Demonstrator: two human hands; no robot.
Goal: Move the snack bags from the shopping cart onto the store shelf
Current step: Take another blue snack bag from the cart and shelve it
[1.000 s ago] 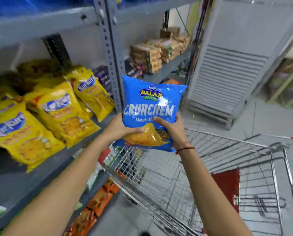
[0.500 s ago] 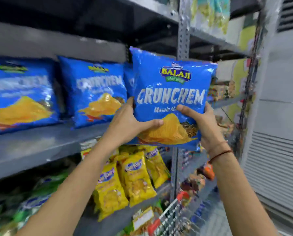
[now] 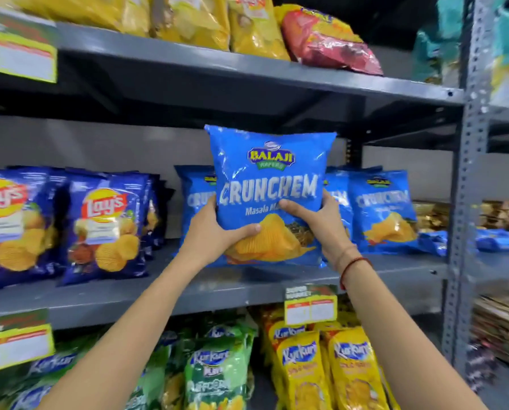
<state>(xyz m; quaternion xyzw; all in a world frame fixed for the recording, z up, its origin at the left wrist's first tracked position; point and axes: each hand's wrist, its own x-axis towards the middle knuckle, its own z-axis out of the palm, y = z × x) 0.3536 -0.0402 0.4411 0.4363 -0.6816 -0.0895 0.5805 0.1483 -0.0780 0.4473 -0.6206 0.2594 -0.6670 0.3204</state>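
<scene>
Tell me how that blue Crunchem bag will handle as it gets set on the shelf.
The Crunchem bag looks puffed, so probably light for its size. Its glossy film may be slippery; the left hand and right hand steady both sides. Soft-bottomed, it may tip unless leaned on the bags behind.

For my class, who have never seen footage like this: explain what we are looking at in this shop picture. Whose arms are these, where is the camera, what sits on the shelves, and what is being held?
There is no machine here. The camera is worn on a person's head and looks forward, so the two bare arms reaching in from below are the wearer's own. The left hand and right hand grip the lower sides of one blue Crunchem bag, held upright at the grey middle shelf. Matching blue Crunchem bags stand behind and beside it, and dark blue Lay's bags further left. Yellow bags and a red bag lie on the shelf above; green and yellow Kurkure bags fill the shelf below. Whether the held bag touches the shelf cannot be told.
</scene>
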